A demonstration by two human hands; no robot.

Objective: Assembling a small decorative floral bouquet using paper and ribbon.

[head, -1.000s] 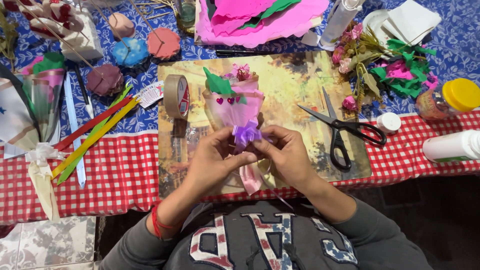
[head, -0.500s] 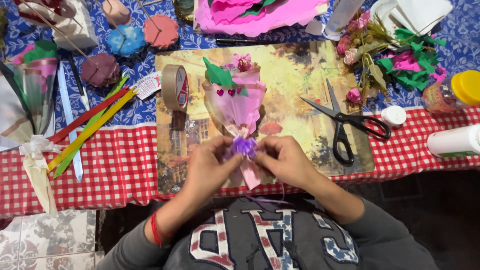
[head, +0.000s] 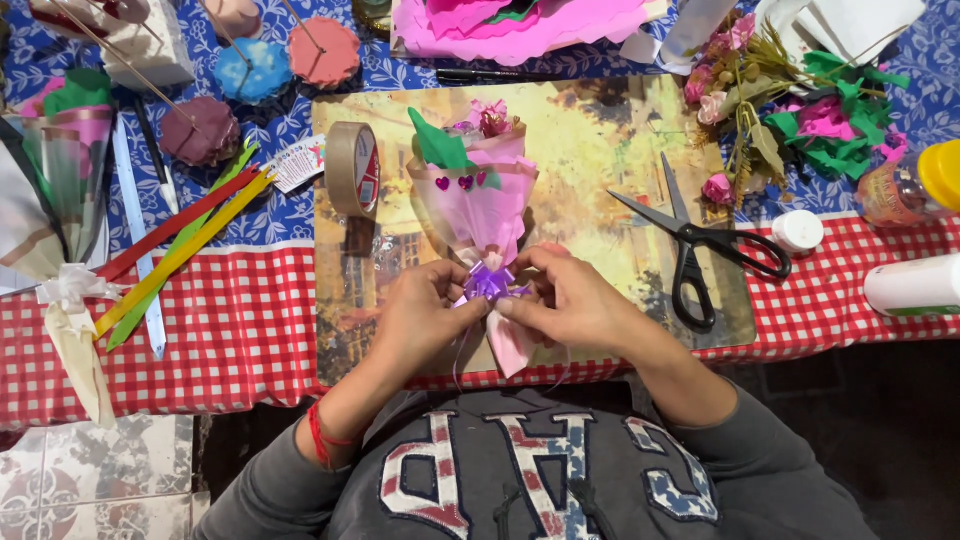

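Observation:
A small paper bouquet (head: 478, 195) in pink wrap with a green leaf and tiny hearts lies on a picture-printed board (head: 590, 150). A purple ribbon bow (head: 488, 282) sits at the bouquet's narrow neck. My left hand (head: 425, 312) pinches the bow from the left. My right hand (head: 570, 300) pinches it from the right, fingertips meeting over the bow. The pink tail of the wrap sticks out below my hands.
Black scissors (head: 695, 245) lie right of the bouquet, a tape roll (head: 353, 168) left of it. Coloured strips (head: 180, 245), another wrapped bouquet (head: 60, 200), paper flowers (head: 325, 50), pink paper sheets (head: 520, 25), glue bottles (head: 915, 285) and artificial flowers (head: 790, 110) crowd the checked tablecloth.
Both hands and the bow have shifted slightly down toward the bouquet's neck, fingers staying closed on the ribbon. The view has tilted a little.

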